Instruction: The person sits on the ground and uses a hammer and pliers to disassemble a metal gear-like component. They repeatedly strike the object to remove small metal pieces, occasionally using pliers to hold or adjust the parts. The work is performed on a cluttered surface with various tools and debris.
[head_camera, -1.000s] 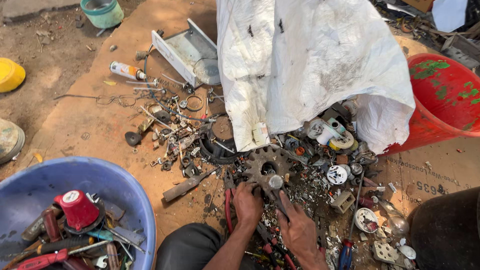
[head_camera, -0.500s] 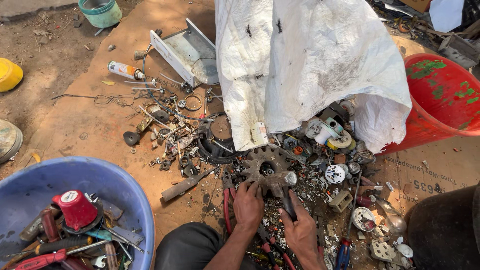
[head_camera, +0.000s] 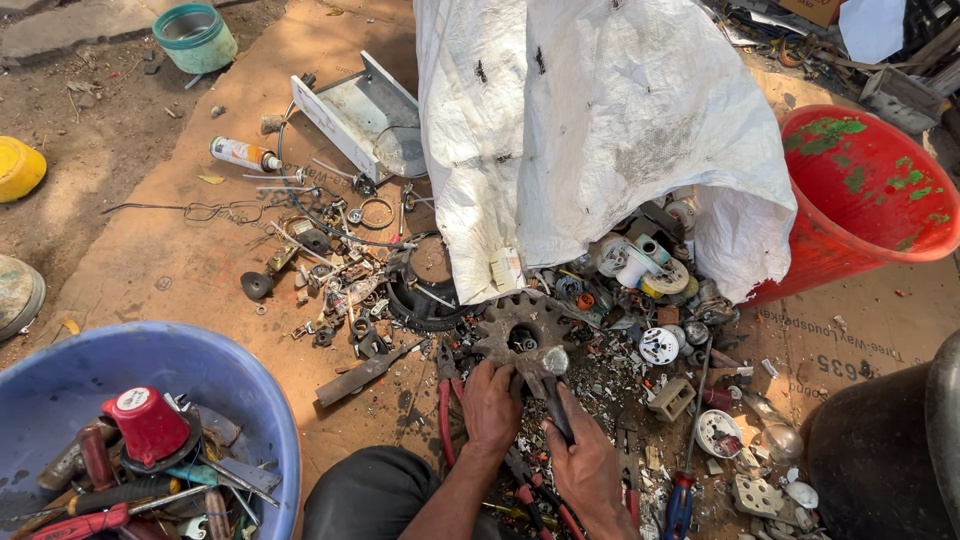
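1. 2 hands work at the near edge of the cardboard sheet (head_camera: 190, 270).
2. The left hand (head_camera: 492, 405) presses down on a rusty toothed gear (head_camera: 520, 325), fingers curled over its near rim.
3. The right hand (head_camera: 590, 470) is wrapped tight around a hammer (head_camera: 553, 375), whose head touches the gear.
4. The gear lies just below the white sack (head_camera: 590, 130), amid scrap.

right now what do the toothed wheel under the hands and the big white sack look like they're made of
Toothed wheel: probably steel or iron, dull grey-brown with rusty patches and hard-cut teeth. White sack: likely woven plastic, going by its matte, creased folds and dirt smudges; the weave itself is too fine to see.
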